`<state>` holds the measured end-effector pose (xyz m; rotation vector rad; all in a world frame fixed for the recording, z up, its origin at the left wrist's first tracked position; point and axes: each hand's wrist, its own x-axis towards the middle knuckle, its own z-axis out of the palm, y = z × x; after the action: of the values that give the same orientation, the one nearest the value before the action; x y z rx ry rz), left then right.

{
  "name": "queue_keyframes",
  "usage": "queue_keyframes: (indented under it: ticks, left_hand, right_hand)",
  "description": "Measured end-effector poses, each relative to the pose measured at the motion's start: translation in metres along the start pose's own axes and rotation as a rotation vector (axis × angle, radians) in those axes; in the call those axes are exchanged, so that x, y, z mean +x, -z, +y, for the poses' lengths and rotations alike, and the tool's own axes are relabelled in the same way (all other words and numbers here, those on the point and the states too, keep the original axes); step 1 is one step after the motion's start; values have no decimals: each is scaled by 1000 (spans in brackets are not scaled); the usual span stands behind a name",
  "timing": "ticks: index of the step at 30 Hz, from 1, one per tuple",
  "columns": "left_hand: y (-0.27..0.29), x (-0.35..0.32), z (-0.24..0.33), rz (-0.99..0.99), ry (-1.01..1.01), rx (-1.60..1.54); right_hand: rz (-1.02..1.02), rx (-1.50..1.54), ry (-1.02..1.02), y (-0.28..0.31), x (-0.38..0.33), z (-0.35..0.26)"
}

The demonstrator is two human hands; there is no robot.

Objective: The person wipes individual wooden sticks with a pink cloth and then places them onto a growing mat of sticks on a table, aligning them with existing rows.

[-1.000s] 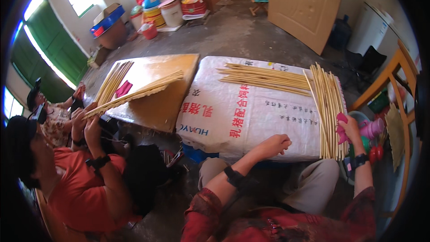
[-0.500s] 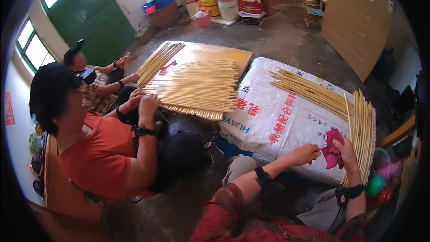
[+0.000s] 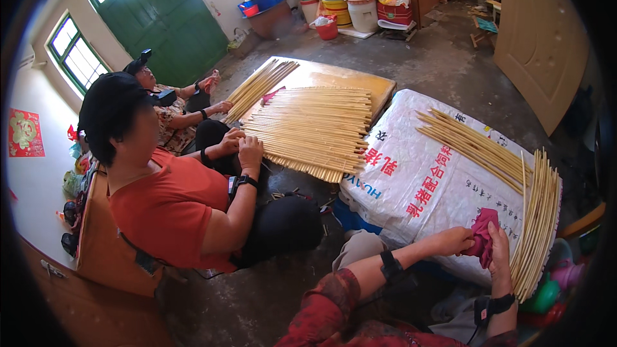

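Observation:
A crumpled magenta cloth (image 3: 482,234) is bunched in my right hand (image 3: 499,250), whose fingers wrap round its right side. My left hand (image 3: 453,241) is closed, its fingertips at the cloth's left edge. Whether anything thin lies inside the cloth is hidden. Both hands are over the near right part of a table covered with a white printed sack sheet (image 3: 411,173). Right beside my right hand lies a bundle of thin yellow-brown sticks (image 3: 538,218). Farther back on the sheet is a second group of sticks (image 3: 472,148).
On my left a co-worker in an orange-red top (image 3: 170,205) has both hands at a wide row of sticks (image 3: 308,125) on a wooden table (image 3: 379,83). Another person (image 3: 173,119) sits beyond, near more sticks (image 3: 263,87). A wooden door (image 3: 540,45) stands at the right.
My left hand has come to the cloth from a short gap away, and the cloth is more bunched between my hands. The whole view has turned somewhat to the left.

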<state>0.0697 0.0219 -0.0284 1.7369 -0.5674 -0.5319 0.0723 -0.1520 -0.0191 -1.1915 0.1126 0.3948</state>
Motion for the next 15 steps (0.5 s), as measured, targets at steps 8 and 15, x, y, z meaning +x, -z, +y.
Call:
queue_keyframes:
  ticks: [8,15]
  left_hand:
    - [-4,-2,4,-3,44,54]
    - [-5,-6,1,-21,18,89]
  right_hand:
    - [-19,-103,2,4,-1,1]
    - [-44,-159,-6,-5,-6,0]
